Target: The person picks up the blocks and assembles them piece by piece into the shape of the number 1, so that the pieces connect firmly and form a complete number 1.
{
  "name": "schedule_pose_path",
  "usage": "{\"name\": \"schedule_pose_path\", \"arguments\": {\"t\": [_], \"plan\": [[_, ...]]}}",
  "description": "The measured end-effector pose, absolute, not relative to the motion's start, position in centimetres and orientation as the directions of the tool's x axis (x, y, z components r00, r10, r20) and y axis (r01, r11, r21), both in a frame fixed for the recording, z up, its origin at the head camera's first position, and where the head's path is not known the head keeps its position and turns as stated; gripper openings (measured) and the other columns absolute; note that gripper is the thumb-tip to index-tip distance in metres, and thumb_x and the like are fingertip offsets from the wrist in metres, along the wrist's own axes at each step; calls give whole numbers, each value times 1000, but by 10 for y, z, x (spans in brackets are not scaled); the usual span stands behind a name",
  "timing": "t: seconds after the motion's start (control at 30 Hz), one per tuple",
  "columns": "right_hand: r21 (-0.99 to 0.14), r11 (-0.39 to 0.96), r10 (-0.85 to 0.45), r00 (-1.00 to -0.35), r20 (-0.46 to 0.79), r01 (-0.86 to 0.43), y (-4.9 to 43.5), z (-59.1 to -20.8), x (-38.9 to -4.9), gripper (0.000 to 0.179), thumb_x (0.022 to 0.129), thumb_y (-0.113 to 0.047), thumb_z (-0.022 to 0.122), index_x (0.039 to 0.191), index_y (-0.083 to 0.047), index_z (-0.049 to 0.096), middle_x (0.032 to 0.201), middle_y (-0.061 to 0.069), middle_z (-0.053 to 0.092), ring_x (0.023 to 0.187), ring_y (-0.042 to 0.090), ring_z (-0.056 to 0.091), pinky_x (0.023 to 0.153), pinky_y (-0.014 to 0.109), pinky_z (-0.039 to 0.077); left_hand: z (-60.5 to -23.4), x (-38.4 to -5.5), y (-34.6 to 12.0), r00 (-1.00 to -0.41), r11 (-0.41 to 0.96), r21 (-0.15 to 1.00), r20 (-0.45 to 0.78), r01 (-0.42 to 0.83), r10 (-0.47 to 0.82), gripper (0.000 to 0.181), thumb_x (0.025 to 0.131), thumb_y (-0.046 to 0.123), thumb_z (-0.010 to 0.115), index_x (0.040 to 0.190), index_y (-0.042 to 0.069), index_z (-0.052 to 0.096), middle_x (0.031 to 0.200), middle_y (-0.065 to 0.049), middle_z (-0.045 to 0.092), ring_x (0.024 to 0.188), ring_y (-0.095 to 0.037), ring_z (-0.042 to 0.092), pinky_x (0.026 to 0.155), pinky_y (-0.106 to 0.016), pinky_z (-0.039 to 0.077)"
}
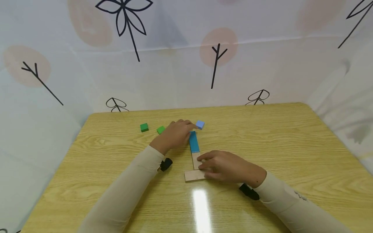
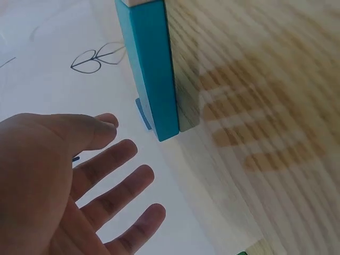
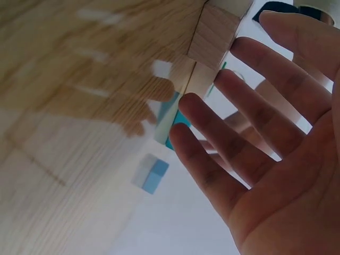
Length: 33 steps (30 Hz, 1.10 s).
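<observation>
Grip of the left hand is wide: the wrist view shows its fingers spread and the thumb held apart from them. It hangs over the far part of the tabletop, beside the far end of the blue block, with a gap to that block in the left wrist view. One finger points at the small light-blue block, just beyond that end; whether the two touch I cannot tell.

The right hand has a wide grip too, its fingers long and slightly apart in its own wrist view. It lies over the right part of the plank, fingertips at the right edge of the pale block; contact is unclear.

The blue block and pale block run end to end away from the person, and the near end of the pale block meets the far side of the plank, which lies crosswise. To the left, a dark green block stands well apart from the left hand, and a light green block sits near its wrist, partly covered. Behind the tabletop hangs a white cloth with black leaf and twig drawings.
</observation>
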State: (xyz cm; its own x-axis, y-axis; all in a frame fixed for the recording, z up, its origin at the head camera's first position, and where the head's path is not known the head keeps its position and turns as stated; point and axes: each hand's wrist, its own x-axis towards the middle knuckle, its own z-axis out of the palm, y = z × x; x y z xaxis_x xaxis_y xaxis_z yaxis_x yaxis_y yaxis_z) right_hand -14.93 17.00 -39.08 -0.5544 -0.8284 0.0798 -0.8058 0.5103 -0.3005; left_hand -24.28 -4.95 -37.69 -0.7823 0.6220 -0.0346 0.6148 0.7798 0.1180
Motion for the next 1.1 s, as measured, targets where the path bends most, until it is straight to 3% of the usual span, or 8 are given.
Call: {"name": "schedule_pose_path", "arguments": {"t": [0.67,1.1], "plan": [[-286,516,-827,-556,78,-808,168,-390,-147,23,94,-24,70,115,-15,76,132,5,66,119,22,64,94,39,55,-380,-260,-35,-779,787,49,-116,615,616,45,108,12,40,150,27,48,158,4,41,139,-30,48,110,-55,41],[-285,529,-823,-565,60,-799,168,-388,-146,24,94,-23,70,116,-14,76,132,6,66,119,23,64,94,40,55,-376,-258,-37,-795,805,50,-134,590,591,42,107,12,42,146,22,54,151,-5,51,138,-32,48,111,-56,40]]}}
